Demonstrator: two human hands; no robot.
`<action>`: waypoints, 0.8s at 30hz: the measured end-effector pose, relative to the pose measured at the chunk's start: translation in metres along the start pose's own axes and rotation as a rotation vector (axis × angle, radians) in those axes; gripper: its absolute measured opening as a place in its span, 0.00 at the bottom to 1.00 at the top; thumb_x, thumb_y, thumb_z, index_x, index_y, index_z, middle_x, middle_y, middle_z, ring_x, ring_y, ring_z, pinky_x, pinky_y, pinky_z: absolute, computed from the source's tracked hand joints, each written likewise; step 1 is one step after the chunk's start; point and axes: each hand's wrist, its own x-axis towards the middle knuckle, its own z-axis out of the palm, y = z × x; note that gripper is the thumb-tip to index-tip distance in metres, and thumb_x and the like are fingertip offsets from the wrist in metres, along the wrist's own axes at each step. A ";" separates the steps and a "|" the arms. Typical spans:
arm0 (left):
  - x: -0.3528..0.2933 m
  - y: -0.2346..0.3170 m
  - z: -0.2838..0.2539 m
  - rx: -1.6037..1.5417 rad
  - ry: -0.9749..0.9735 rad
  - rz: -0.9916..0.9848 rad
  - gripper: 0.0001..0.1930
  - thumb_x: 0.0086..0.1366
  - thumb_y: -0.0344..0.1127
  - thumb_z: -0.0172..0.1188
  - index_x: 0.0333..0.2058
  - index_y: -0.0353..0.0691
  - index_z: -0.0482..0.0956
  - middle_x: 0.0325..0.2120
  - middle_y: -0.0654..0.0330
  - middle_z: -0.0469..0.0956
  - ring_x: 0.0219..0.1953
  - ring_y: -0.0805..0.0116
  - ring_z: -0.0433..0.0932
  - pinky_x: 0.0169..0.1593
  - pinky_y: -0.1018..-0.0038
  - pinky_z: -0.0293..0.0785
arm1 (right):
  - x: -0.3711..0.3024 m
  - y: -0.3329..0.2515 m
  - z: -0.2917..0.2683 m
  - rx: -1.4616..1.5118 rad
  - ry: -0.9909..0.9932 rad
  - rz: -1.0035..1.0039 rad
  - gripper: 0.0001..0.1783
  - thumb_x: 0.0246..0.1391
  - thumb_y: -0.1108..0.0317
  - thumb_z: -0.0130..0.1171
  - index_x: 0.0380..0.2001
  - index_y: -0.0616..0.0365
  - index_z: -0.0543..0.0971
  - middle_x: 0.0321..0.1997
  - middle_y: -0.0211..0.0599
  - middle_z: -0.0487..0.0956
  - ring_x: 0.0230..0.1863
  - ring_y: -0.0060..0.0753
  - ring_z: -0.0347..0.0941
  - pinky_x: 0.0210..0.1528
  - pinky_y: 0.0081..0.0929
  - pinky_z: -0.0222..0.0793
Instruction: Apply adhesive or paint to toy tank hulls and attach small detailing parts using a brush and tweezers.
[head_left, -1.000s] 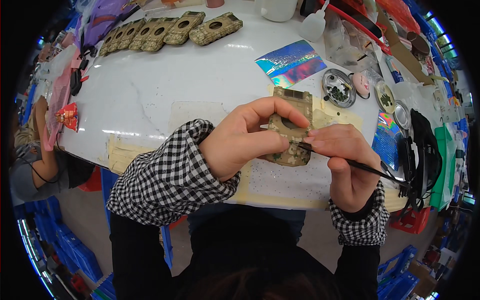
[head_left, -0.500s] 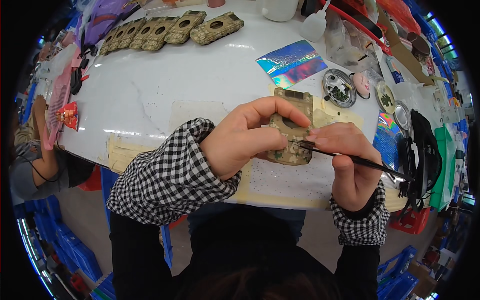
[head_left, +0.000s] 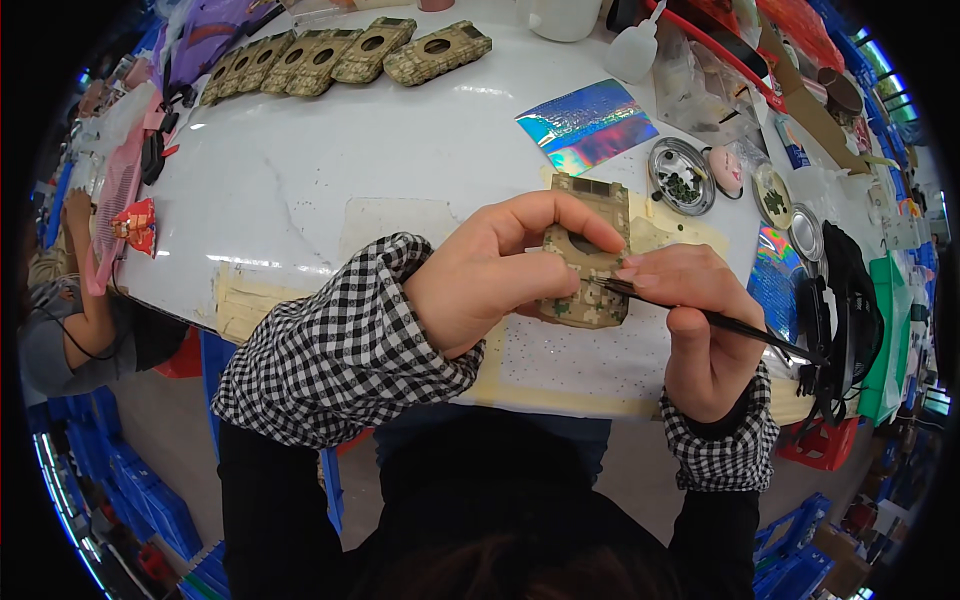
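Note:
My left hand (head_left: 490, 262) grips a camouflage-patterned toy tank hull (head_left: 590, 215) just above the near part of the table. Its fingers curl over the hull's left side and across the round hole, part of which they cover. In my right hand (head_left: 695, 300) is a pair of slim black tweezers (head_left: 735, 326), pinched between thumb and fingers. The tweezers' tips touch or hover just over the hull's near end, close to my left thumb. Whether a small piece is between the tips cannot be made out.
Several matching hulls (head_left: 438, 54) stand in a row at the far left. Right of my hands are a round metal dish (head_left: 660, 160) with small green pieces, a pink oval object (head_left: 725, 170), and a shiny holographic sheet (head_left: 590, 125). Another person's arm (head_left: 85, 300) shows at left.
Both hands stay almost in place, the hull still in the left one. The tweezers' tips have moved very slightly on the hull. The whole view has shifted a little.

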 end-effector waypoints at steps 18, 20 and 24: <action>0.000 0.001 0.001 0.005 0.001 -0.011 0.18 0.55 0.25 0.50 0.47 0.33 0.69 0.45 0.56 0.73 0.49 0.69 0.73 0.54 0.71 0.71 | -0.001 0.002 -0.001 0.013 0.002 -0.002 0.09 0.56 0.69 0.57 0.36 0.66 0.78 0.36 0.42 0.80 0.41 0.41 0.76 0.45 0.32 0.69; 0.001 0.001 0.000 0.000 0.001 -0.015 0.18 0.55 0.25 0.49 0.47 0.33 0.69 0.45 0.56 0.73 0.49 0.69 0.73 0.54 0.71 0.70 | -0.001 0.003 0.000 0.024 0.005 0.002 0.10 0.56 0.69 0.57 0.36 0.66 0.78 0.36 0.42 0.80 0.41 0.41 0.76 0.46 0.32 0.69; 0.000 0.000 0.001 -0.010 -0.007 -0.005 0.18 0.55 0.25 0.50 0.47 0.33 0.69 0.45 0.56 0.73 0.49 0.69 0.73 0.54 0.71 0.70 | -0.002 0.001 0.000 0.061 0.019 0.013 0.11 0.58 0.67 0.55 0.36 0.67 0.77 0.36 0.44 0.79 0.42 0.41 0.75 0.46 0.32 0.69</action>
